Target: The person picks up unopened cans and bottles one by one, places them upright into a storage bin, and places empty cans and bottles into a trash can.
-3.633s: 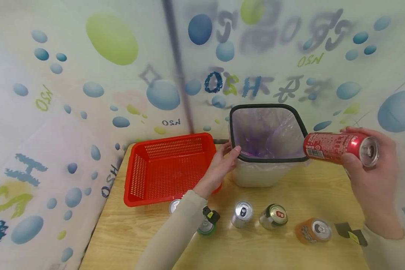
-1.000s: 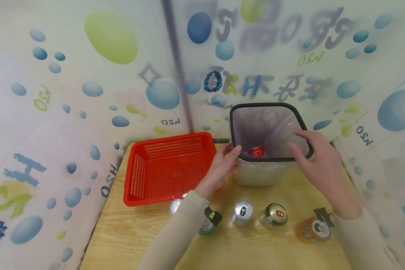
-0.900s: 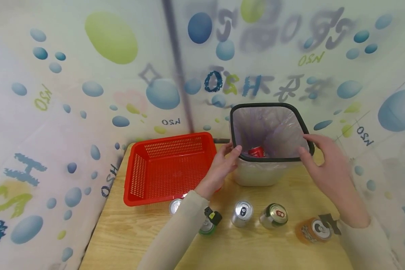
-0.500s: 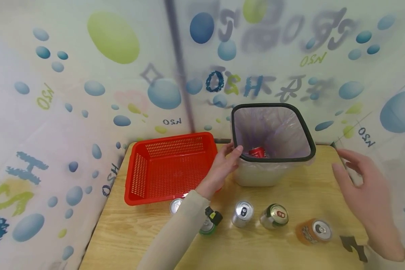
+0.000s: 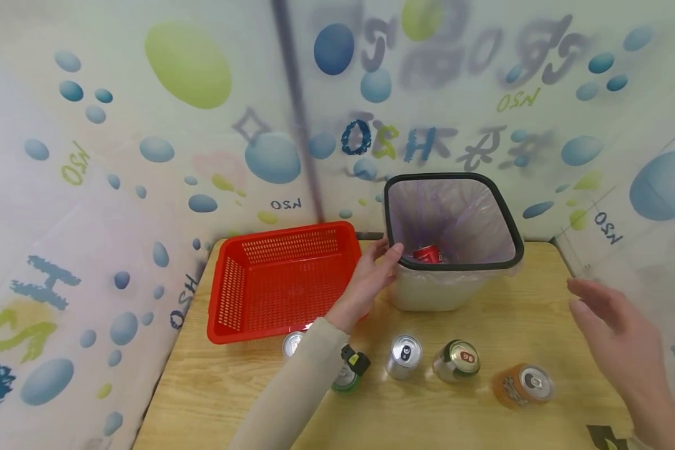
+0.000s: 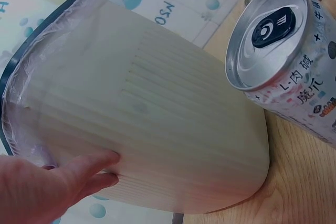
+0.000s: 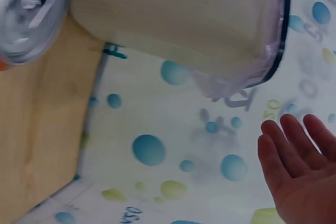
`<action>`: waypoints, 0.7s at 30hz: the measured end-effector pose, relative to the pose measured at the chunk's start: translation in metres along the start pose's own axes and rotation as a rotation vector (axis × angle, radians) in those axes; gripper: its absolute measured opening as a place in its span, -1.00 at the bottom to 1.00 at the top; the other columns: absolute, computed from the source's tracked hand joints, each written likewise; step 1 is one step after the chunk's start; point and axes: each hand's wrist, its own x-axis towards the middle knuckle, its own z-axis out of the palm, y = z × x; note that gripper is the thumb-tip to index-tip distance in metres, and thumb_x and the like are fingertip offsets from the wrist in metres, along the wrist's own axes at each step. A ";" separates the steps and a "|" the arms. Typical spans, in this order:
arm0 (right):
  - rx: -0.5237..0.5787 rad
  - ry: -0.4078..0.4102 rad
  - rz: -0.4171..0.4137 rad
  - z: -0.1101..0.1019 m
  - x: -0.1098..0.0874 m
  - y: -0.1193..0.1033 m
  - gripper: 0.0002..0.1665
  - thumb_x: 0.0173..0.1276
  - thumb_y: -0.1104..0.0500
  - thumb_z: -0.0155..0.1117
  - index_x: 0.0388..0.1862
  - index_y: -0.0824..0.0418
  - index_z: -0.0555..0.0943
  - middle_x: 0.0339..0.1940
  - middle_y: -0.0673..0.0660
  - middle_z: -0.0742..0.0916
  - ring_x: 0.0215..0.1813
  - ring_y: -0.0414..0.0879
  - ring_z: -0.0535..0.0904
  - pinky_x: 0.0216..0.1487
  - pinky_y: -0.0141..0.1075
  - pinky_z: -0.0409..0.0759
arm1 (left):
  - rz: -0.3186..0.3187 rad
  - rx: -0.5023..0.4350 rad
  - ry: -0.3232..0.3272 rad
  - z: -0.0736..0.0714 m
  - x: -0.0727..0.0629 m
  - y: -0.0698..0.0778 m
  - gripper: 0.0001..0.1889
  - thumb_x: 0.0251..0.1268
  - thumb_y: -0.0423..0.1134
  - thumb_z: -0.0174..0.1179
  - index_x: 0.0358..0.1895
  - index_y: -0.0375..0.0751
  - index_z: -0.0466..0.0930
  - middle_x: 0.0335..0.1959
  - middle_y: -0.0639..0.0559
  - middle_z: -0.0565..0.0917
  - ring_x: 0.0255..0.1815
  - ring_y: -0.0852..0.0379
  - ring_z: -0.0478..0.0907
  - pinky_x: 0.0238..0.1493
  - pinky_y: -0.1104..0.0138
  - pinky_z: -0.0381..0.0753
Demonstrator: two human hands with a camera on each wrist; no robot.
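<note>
A pale trash bin point(image 5: 427, 294) with a black rim and a clear liner stands at the back of the table. My left hand point(image 5: 371, 275) holds its left front rim, and in the left wrist view the fingertips point(image 6: 107, 158) lie against the bin's outer wall. Inside the bin, a red can point(image 5: 427, 254) shows in part. To the right, my right hand point(image 5: 624, 337) hovers with nothing in it, its fingers loosely extended. Standing in front of the bin are a silver can point(image 5: 403, 357), a dark green and gold can point(image 5: 454, 361) and an orange can point(image 5: 520, 385).
Left of the bin is a red plastic basket point(image 5: 284, 294) with perforated sides. A silver-topped can point(image 5: 292, 343) and a green can point(image 5: 344, 379) are partly covered by the left forearm. A patterned sheet point(image 5: 326, 100) hangs behind the wooden table point(image 5: 202, 387).
The right hand brought the red can to the bin; it now lies inside. That hand then withdrew, emptied, to the right and downward. The left hand stays at the rim.
</note>
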 end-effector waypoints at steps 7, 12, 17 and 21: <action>-0.043 -0.126 0.024 0.006 -0.014 0.041 -0.42 0.63 -0.02 0.15 0.52 0.14 0.44 0.20 -0.44 0.55 0.01 -0.75 0.29 -0.17 -0.76 0.28 | -0.001 -0.008 0.001 0.001 0.000 0.001 -0.17 0.40 0.29 0.22 0.60 0.02 0.19 0.56 -0.02 0.32 0.45 -0.07 0.42 0.35 0.01 0.52; -0.051 -0.223 0.027 0.008 -0.026 0.069 -0.36 0.62 -0.04 0.17 0.57 0.12 0.37 0.14 -0.57 0.45 0.00 -0.74 0.28 -0.23 -0.68 0.34 | -0.006 -0.007 -0.003 0.001 0.000 0.000 -0.17 0.39 0.29 0.23 0.60 0.04 0.20 0.56 0.01 0.32 0.44 -0.05 0.43 0.36 0.02 0.52; -0.040 -0.332 -0.024 0.011 -0.031 0.091 -0.32 0.65 0.01 0.14 0.61 0.21 0.27 0.20 -0.56 0.38 0.06 -0.78 0.25 -0.18 -0.71 0.37 | -0.002 -0.007 0.007 0.001 -0.001 -0.001 -0.16 0.38 0.31 0.23 0.60 0.07 0.20 0.56 0.04 0.32 0.45 -0.04 0.43 0.35 0.04 0.52; -0.050 -0.418 -0.057 0.015 -0.034 0.106 -0.28 0.64 0.07 0.15 0.66 0.18 0.19 0.31 -0.58 0.28 0.20 -0.63 0.37 -0.12 -0.70 0.39 | -0.001 -0.006 0.012 0.000 -0.002 -0.001 -0.16 0.37 0.32 0.23 0.60 0.08 0.19 0.56 0.05 0.32 0.45 -0.03 0.43 0.35 0.06 0.52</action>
